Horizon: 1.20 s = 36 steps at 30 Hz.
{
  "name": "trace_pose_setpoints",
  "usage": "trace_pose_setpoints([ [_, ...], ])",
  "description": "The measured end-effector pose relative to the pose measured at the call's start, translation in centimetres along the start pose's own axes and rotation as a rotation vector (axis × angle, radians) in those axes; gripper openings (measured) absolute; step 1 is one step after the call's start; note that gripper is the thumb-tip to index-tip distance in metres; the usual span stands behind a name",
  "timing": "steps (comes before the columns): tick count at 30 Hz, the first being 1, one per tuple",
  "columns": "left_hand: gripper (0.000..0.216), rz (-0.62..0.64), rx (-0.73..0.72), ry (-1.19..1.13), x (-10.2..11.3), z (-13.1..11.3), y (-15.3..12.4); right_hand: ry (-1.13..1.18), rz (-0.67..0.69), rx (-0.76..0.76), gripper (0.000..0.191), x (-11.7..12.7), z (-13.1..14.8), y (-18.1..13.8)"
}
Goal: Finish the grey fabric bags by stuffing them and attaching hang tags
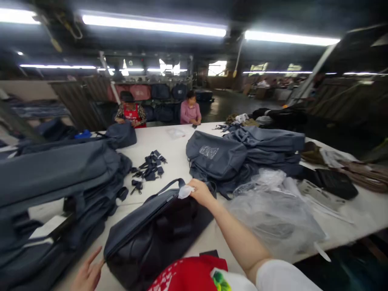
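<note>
Crowding backpack (151,230): bags (242,155), plastic (273,214).

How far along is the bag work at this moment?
Done, by the look of it: a tall stack of grey bags lies to the left. In hand: an open backpack, its flap raised; the right hand holds a small white packet at its top edge, while the left hand touches its lower corner. Left: more grey bags heaped across the table, beside clear plastic bags.
</note>
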<state>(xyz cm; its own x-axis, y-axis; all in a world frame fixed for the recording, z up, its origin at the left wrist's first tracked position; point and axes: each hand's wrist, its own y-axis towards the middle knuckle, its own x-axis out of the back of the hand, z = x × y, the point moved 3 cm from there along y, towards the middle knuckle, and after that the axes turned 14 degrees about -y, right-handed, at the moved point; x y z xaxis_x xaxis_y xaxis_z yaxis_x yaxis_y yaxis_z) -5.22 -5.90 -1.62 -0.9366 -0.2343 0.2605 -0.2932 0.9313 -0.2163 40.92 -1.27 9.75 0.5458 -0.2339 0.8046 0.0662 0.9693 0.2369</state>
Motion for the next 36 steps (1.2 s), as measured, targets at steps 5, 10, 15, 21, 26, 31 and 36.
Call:
trace_pose_setpoints([
  [5,0.091,0.025,0.227,-0.231,0.6,4.2,-0.3,0.031,0.008,0.056,0.022,-0.9,0.1,-0.3],
  [10,0.085,-0.033,-0.178,0.069,0.2,-2.3,0.9,0.052,-0.026,0.073,0.018,-0.1,-0.6,-1.0],
  [15,0.067,0.367,-0.580,0.484,-5.7,-12.8,-0.4,0.056,-0.033,0.058,0.014,1.0,-0.3,-1.6],
  [21,0.051,0.521,-0.469,0.656,-12.3,-17.5,-0.9,-0.048,-0.180,0.055,0.023,3.3,5.0,-4.7],
  [26,0.050,0.621,-0.462,0.607,-15.3,-18.3,-2.3,-0.267,0.175,0.397,0.039,1.1,10.9,-8.4],
  [31,0.050,0.568,-0.489,0.720,-16.4,-18.3,-3.6,-0.675,0.349,0.365,0.028,-0.9,11.8,-9.2],
  [36,0.054,0.476,-0.534,0.817,-16.4,-18.8,-2.6,-0.740,0.454,0.344,0.017,1.0,11.5,-10.4],
])
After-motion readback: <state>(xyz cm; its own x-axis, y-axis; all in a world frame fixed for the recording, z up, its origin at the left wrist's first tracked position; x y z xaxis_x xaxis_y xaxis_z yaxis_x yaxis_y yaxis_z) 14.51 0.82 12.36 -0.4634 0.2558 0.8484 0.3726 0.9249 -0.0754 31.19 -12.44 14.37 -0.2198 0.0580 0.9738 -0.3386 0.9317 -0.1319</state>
